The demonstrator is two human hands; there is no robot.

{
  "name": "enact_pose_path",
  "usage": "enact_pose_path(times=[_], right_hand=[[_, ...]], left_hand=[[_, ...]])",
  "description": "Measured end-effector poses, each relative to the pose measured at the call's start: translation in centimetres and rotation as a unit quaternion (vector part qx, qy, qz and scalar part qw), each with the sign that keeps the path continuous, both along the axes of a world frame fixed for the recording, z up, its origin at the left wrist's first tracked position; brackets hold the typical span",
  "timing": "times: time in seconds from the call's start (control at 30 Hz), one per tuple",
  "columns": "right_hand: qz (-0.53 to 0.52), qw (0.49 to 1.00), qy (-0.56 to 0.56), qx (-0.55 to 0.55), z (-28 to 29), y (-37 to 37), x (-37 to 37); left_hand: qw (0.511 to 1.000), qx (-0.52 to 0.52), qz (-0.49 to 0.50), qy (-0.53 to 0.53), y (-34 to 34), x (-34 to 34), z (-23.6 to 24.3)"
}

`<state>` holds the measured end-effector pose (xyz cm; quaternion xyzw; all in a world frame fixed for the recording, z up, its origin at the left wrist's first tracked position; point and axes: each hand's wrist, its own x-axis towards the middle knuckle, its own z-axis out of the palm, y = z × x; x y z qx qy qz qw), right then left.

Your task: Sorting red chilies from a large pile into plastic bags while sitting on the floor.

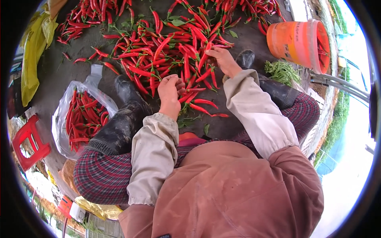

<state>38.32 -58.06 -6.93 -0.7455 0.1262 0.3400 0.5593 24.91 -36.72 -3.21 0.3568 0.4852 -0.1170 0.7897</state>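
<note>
A loose heap of long red chili peppers (pixel 158 55) with green stems spreads over the dark ground sheet between my boots. At the heap's near side my left hand (pixel 170 93) is closed, its fingertips at the green stem of a red chili pepper (pixel 141 71) that points away to the left. My right hand (pixel 223 61) pinches another red chili pepper (pixel 203 60) at the heap's right side, thumb and forefinger near its upper part. A few single peppers (pixel 204 104) lie nearer to me, below the hands.
On the left stands a clear plastic bag (pixel 59 127) of red peppers, beside a red plastic stool (pixel 29 142). An orange bucket (pixel 291 41) lies tipped at the right, near a pile of green stalks (pixel 281 71). My black boots (pixel 119 123) flank the heap. More peppers (pixel 95 12) lie farther off.
</note>
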Motion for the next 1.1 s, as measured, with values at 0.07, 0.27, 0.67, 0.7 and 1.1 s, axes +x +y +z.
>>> enact_pose_path(times=[0.07,0.27,0.67,0.7,1.1], right_hand=[[-0.078,0.975,0.105,0.179,1.9,-1.2,-1.0],[-0.067,0.96,0.121,0.243,3.8,-1.5,-1.4],[0.103,0.994,-0.015,-0.042,-1.5,3.1,-5.1],[0.104,0.994,-0.012,-0.041,-2.3,3.6,-4.2],[0.013,0.981,0.157,0.113,-3.5,5.7,-4.8]], left_hand=[[1.0,-0.003,-0.003,0.004,0.0,-0.1,-0.2],[1.0,-0.009,-0.015,-0.001,-0.5,0.3,0.2],[0.99,-0.035,-0.128,0.035,-1.2,-2.1,-2.8],[0.993,0.007,-0.102,0.056,-0.7,-2.3,-3.3],[0.999,0.016,-0.007,0.051,0.2,-1.5,-2.5]])
